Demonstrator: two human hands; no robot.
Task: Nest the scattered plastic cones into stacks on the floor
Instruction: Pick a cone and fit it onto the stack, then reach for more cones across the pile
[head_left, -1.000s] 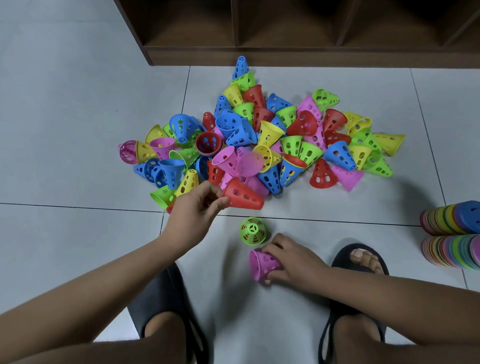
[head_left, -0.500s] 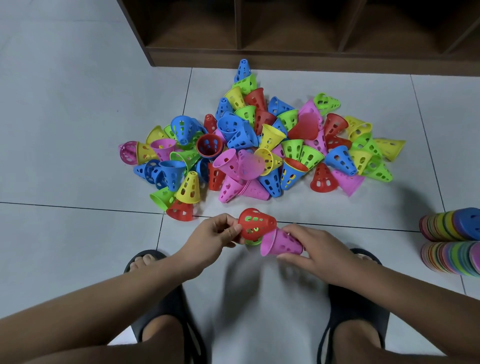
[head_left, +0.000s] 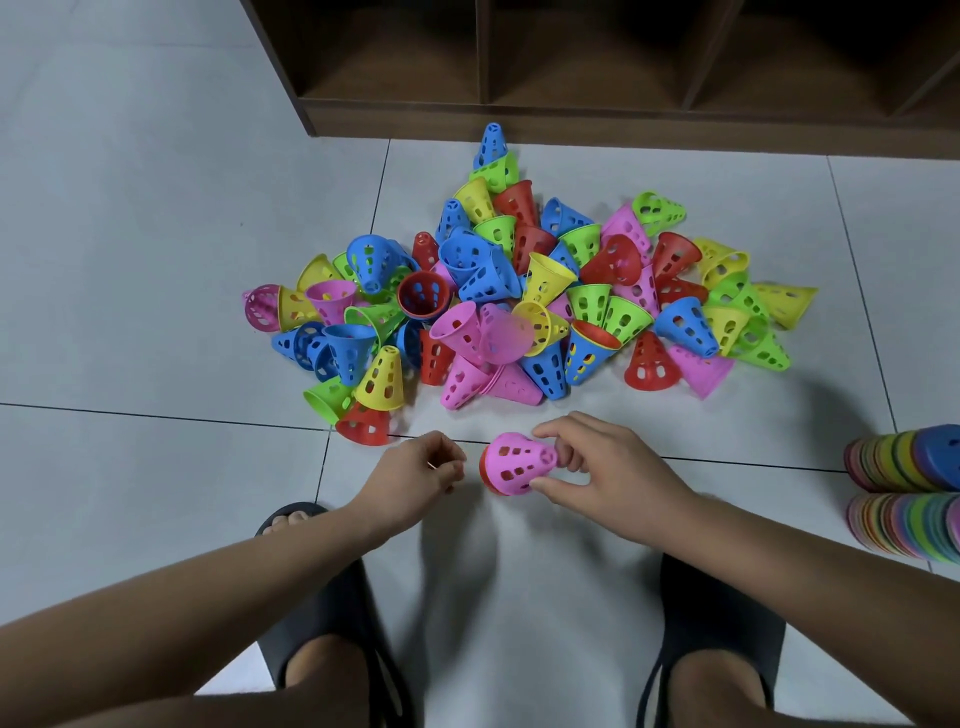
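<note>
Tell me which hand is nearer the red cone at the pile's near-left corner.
Left. The left hand is just right of the red cone, not touching; the right hand is farther right, holding the pink cone.

The floor (head_left: 130, 208) is big pale grey tiles with thin dark grout lines (head_left: 156, 414), 1 running left to right across the middle and 2 heading off toward the back. Up top there's a dark brown wooden shelf unit (head_left: 571, 122) sitting right on the tiles, at least 3 open cubbies split by upright dividers, all pretty dark inside. Lighting's soft and even, just a blurry shadow (head_left: 519, 597) at bottom middle.
</note>
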